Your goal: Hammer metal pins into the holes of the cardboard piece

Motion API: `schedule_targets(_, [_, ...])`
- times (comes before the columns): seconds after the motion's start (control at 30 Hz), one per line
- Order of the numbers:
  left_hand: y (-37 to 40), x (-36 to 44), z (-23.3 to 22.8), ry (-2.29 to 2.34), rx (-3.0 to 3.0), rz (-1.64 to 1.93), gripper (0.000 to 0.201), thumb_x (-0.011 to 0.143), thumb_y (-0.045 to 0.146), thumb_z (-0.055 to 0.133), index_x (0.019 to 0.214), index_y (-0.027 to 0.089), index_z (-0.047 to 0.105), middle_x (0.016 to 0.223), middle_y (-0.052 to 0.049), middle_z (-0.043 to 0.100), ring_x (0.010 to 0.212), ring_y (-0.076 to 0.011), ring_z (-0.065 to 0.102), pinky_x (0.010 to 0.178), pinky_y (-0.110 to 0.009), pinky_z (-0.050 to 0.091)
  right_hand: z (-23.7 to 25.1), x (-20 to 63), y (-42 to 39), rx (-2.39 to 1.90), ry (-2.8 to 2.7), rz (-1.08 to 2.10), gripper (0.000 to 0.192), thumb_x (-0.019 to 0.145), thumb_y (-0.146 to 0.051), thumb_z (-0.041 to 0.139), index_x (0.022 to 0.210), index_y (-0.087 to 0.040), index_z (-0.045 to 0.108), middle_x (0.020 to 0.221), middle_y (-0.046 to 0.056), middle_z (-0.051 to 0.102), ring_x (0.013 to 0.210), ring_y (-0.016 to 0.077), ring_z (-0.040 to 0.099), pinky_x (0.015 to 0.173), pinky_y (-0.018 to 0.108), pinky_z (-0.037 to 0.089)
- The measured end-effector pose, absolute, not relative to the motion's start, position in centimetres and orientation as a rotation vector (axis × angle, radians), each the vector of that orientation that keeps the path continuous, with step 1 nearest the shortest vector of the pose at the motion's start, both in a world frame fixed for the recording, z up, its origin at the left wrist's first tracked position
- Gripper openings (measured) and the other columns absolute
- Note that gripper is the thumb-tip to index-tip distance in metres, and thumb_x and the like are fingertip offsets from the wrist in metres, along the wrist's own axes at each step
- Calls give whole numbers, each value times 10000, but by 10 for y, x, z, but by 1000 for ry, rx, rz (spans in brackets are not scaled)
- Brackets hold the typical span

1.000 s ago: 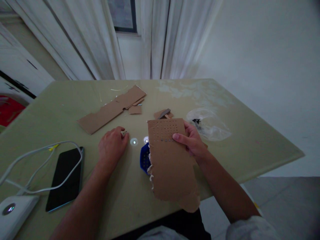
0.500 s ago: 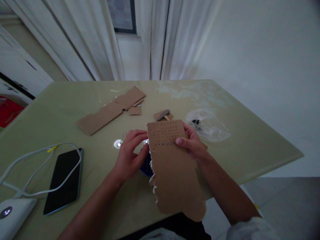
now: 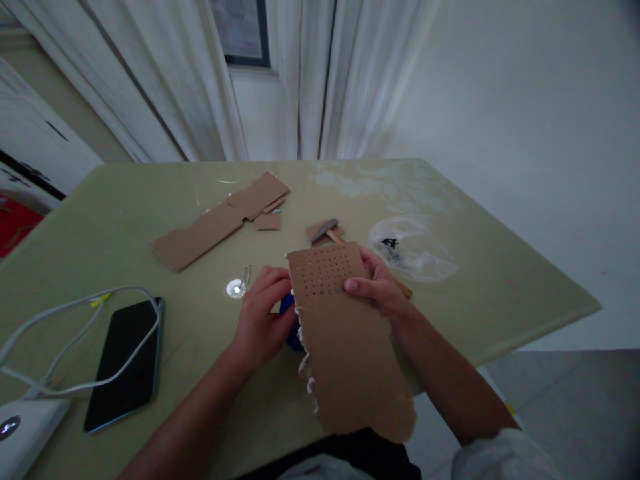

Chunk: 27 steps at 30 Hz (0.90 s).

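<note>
The right hand (image 3: 383, 290) grips the perforated cardboard sheet (image 3: 345, 333) by its right edge, thumb across the hole grid, holding it tilted above the near edge of the bench (image 3: 450, 313). The left hand (image 3: 263, 317) is curled at the sheet's left edge, touching it over a blue object (image 3: 289, 327); whether it pinches anything cannot be told.

Hazards, as judged:
- The sheet's torn lower end overhangs the bench edge; a slackened grip would likely drop it to the floor.
- The small round metal piece (image 3: 235, 288) lies just beside the left wrist; a sweep could knock it away.
- The white cable (image 3: 75, 313) crosses the phone (image 3: 125, 363) near the left corner; snagging it could drag the phone.
</note>
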<state>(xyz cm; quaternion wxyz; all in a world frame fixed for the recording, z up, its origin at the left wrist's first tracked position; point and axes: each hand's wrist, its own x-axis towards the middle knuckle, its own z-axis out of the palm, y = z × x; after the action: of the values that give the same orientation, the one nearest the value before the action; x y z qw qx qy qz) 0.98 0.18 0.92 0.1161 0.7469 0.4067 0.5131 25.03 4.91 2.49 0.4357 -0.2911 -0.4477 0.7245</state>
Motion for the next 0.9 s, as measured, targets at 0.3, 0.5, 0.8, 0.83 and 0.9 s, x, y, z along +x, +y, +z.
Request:
schedule_targets(0.3, [3, 11, 14, 1175, 2146, 1528, 82, 1013, 167, 741, 969, 224, 780, 1017, -52, 810, 928, -202, 723, 819, -323, 591, 24, 250, 48, -700, -1079, 1822, 692, 703, -401, 1055, 1301, -269, 734, 1198, 70, 881, 977, 265, 869, 909, 424, 728])
schedule_targets(0.5, [2, 10, 16, 1159, 2169, 1547, 97, 1009, 142, 740, 979, 223, 785, 1033, -52, 803, 930, -195, 726, 814, -308, 589, 26, 249, 49, -693, -1057, 1850, 633, 707, -357, 1063, 1252, -256, 758, 1163, 62, 893, 955, 250, 875, 899, 397, 731])
schedule_targets(0.8, [-3, 13, 19, 1071, 2216, 1631, 155, 978, 62, 747, 966, 216, 747, 971, -27, 783, 874, -176, 688, 793, -312, 551, 27, 253, 47, -713, -1067, 1868, 617, 731, -296, 1058, 1273, -243, 767, 1147, 67, 898, 920, 227, 880, 827, 327, 732])
schedule_targets(0.83, [-3, 14, 18, 1073, 2218, 1630, 160, 976, 60, 739, 965, 219, 750, 963, -28, 781, 877, -184, 688, 791, -322, 549, 27, 253, 47, -730, -1079, 1861, 611, 728, -286, 1060, 1263, -242, 768, 1136, 63, 897, 915, 222, 877, 817, 318, 730])
schedule_targets(0.9, [-5, 14, 17, 1080, 2213, 1622, 183, 969, 51, 721, 960, 229, 762, 947, -30, 777, 895, -203, 697, 785, -338, 549, 26, 253, 46, -768, -1108, 1852, 590, 722, -268, 1061, 1234, -237, 769, 1119, 57, 893, 905, 213, 869, 801, 305, 723])
